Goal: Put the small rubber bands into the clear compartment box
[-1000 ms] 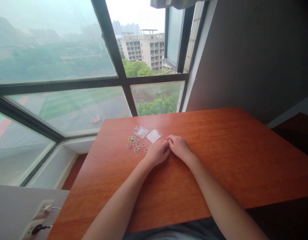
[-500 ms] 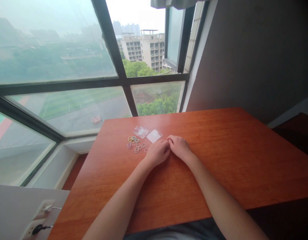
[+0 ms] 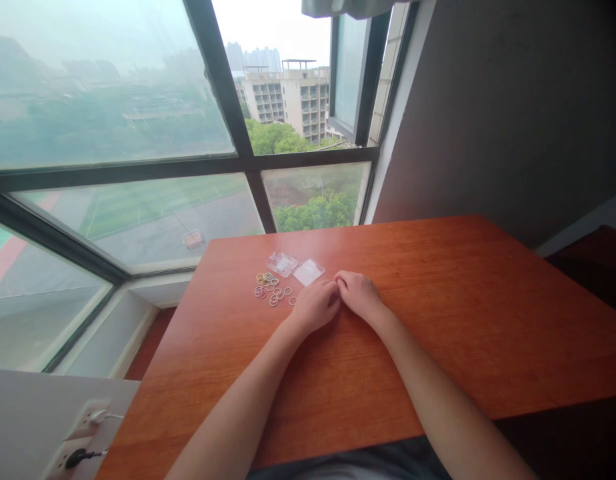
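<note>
The wooden table [image 3: 438,320] carries everything near its window edge. The left hand [image 3: 315,307] and right hand [image 3: 359,296] rest curled, fingertips meeting; whether they pinch anything I cannot tell. Two clear packets [image 3: 295,268] and loose small rings [image 3: 271,288] lie just beside the left hand, within easy reach.

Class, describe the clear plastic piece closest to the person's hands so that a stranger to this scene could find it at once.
Start at the orange-brown wooden table by the window and find the two hands, left hand and right hand, meeting near its far edge. Just beyond the left hand's fingertips lies a flat clear plastic square. Its twin lies further left, and the small coloured rings are round, not square.
</note>
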{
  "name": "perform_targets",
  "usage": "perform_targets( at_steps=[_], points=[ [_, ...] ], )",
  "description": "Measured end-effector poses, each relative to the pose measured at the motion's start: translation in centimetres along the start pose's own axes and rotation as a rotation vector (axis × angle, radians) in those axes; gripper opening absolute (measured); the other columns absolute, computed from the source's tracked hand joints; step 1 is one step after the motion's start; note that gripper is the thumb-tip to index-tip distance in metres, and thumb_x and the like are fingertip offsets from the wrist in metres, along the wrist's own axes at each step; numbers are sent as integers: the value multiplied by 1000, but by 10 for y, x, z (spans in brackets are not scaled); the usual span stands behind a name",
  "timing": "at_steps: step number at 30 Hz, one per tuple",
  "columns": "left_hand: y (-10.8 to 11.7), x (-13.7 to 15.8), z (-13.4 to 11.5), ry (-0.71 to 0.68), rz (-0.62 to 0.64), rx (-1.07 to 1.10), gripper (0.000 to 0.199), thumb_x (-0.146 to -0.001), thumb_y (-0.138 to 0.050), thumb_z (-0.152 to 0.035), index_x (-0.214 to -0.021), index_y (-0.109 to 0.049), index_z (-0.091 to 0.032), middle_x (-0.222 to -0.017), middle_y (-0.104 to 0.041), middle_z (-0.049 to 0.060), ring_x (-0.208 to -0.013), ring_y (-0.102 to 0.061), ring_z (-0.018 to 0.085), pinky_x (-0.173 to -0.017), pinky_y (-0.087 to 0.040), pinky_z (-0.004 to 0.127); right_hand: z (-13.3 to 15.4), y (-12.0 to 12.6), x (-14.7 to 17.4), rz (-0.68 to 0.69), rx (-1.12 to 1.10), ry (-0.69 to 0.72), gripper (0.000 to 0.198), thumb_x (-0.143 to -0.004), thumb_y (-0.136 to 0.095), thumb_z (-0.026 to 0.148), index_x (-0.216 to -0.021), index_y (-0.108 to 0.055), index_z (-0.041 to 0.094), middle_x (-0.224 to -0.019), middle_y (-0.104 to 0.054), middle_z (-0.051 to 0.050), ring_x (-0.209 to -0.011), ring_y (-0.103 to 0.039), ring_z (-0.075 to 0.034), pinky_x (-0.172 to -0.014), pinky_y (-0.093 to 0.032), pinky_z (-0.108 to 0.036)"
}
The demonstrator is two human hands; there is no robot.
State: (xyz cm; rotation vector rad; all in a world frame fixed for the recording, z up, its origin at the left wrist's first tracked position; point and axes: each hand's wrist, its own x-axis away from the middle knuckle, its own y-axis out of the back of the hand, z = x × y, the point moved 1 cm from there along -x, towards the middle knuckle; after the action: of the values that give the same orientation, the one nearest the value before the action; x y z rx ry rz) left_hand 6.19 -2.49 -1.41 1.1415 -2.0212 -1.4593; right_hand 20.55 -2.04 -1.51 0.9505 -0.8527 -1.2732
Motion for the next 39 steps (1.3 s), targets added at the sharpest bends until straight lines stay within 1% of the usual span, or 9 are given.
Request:
perform_targets(
  at_steps=[12, 18, 23, 39],
  points=[
    [1, 0, 0, 16, 9, 16, 11, -83, -48, -21, -90, -56, -20, -92, -64, 6, -85, -60, 19, -72, -43, 27, 0, 0, 0, -3, -3, 2, 29, -94, -36, 30, -103, -64, 27, -102, -69, -2, -92, -62, -18, -74, -40, -26],
    [1, 0, -1, 12, 9, 3, 10, -83, -47, -21, -88, -56, -20, -91, -63, 5, -82, -59, 18, -68, -42, 26, 1, 1, 0, 4, 6, 0, 29, -94, -36, 30, -102, -64, 27, -101, -70, -2, -90, -62, -18, -72, -39, -26],
    [2, 0, -1, 31, 19, 6, 10, -83, -48, -22, -88, -56, -20, -91, -63, 5, -83, -59, 19, -69, -42, 27, 1, 2, 0, 16, 3, -6, 30, -94, -35, 30, -104, -64, 27, -103, -69, -2, -92, -62, -18, -74, -40, -26],
    [1, 1, 1, -15, 2, -16, 9, -82, -48, -20, -87, -55, -20, -92, -64, 5, -81, -59, 18, -67, -41, 26, -1, 0, 1, -9, -10, 8, 29, -94, -36, 31, -100, -63, 27, -99, -70, -2, -89, -62, -18, -69, -38, -25]
  ],
)
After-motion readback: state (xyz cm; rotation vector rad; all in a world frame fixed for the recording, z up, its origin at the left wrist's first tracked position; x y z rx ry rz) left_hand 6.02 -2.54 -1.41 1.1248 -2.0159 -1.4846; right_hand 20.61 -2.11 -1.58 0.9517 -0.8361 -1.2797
